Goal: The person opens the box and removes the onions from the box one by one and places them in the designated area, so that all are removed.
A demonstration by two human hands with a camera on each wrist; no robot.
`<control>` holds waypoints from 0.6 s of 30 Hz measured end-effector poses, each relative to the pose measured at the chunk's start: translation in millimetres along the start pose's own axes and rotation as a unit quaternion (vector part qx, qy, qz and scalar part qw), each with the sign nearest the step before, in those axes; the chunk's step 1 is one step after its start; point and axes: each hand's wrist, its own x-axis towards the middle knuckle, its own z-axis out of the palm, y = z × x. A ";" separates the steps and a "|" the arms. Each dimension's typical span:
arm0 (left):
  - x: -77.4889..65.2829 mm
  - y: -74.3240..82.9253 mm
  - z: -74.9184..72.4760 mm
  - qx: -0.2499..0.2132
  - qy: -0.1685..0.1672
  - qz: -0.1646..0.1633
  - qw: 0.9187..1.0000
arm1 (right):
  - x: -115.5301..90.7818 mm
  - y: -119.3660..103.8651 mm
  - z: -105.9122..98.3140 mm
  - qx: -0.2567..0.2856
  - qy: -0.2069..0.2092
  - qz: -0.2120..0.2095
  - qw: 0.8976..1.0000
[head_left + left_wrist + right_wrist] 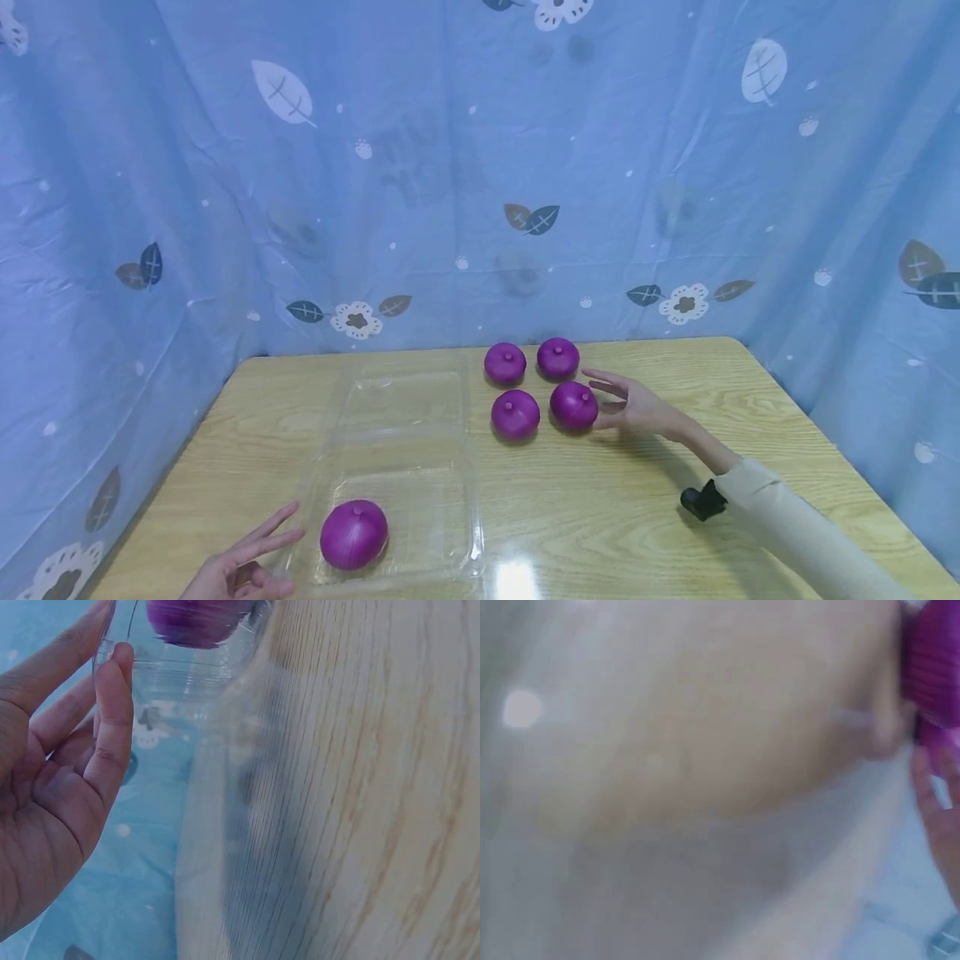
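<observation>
In the head view, one purple onion (355,535) sits in the near compartment of a clear plastic container (474,542). My left hand (243,558) is at the container's near left side, two fingers stretched along it. The left wrist view shows the thumb and a finger (112,720) pinching the container's thin edge. My right hand (637,408) reaches round the right side of another purple onion (574,406), fingers spread and thumb low beside it. Three more onions stand close by: one nearer left (515,414) and two behind, left (505,364) and right (557,358).
The container's far compartment (405,400) lies towards the back of the wooden table (585,517). A blue patterned curtain (450,167) hangs behind and along both sides. A small black device (703,500) sits at my right wrist.
</observation>
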 end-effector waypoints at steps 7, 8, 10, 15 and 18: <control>-5.2 -6.5 -2.4 -0.010 -0.015 0.047 0.999 | -1.6 -47.3 4.7 -0.122 -0.005 -0.042 0.992; -5.8 -6.4 -2.7 -0.008 -0.016 0.054 0.998 | -0.7 -55.0 9.1 -0.118 -0.014 -0.053 0.992; -6.6 -5.1 -2.5 -0.006 -0.008 0.049 0.999 | 1.5 -69.9 20.3 -0.115 -0.031 -0.072 0.990; -3.8 1.1 0.5 0.023 0.018 0.006 1.000 | 8.4 -95.2 50.6 -0.106 -0.080 -0.107 0.985; -0.7 3.2 2.6 0.038 0.017 0.013 0.999 | 14.9 -107.3 64.4 -0.066 -0.136 -0.124 0.981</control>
